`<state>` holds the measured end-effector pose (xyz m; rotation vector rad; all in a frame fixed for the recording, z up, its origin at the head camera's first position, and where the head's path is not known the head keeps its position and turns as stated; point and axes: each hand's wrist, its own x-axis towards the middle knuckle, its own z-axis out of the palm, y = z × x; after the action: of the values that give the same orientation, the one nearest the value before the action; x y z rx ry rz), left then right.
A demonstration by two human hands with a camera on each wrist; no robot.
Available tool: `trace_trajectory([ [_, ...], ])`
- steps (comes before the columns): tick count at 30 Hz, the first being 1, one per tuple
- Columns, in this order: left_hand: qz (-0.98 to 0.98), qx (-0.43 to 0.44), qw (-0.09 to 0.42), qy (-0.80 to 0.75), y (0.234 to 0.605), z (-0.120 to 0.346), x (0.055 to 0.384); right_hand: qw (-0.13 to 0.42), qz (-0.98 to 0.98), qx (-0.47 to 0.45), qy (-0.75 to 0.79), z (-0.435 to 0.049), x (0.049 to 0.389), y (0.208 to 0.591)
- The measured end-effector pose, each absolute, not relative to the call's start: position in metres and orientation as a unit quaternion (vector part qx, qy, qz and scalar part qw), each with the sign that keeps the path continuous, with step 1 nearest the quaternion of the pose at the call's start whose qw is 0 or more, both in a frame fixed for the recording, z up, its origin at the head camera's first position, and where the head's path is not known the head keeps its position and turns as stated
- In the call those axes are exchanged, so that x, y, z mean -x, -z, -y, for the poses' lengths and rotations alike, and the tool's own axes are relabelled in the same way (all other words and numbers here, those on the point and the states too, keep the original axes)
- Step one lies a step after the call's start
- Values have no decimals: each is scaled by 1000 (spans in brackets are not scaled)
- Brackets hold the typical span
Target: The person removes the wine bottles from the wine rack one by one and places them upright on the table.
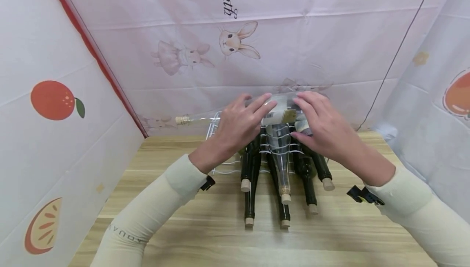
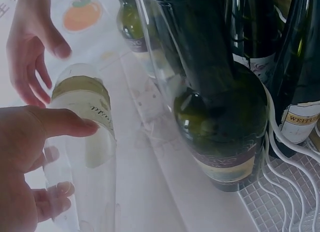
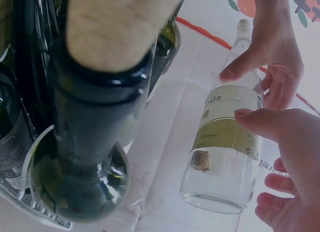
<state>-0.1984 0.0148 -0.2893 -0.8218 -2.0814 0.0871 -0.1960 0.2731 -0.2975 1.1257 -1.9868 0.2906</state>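
Note:
My left hand (image 1: 240,120) holds a clear glass bottle (image 1: 200,116) sideways above the rack, thumb on one side and fingers on the other. The bottle's corked neck points left in the head view. A white and gold label (image 3: 227,122) wraps its body. Around the base end is my right hand (image 1: 327,126), thumb and fingers spread; its fingers appear beside the glass, and whether they touch it is unclear. Below, a white wire rack (image 1: 229,172) bears several dark green bottles (image 1: 304,167) and another clear bottle (image 1: 282,165), corks toward me.
The rack stands on a wood-grain table (image 1: 176,218) close to the back wall. A printed cloth (image 1: 293,46) with rabbits covers that wall, and white cloth with fruit pictures (image 1: 52,100) hangs at the sides. Corked necks stick out from the rack's front.

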Motion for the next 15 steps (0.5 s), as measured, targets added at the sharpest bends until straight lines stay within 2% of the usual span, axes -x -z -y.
trace_trajectory([
  [15,817,361,447,-51,288,-24,192,411,801,-435,-35,-262,200,292],
])
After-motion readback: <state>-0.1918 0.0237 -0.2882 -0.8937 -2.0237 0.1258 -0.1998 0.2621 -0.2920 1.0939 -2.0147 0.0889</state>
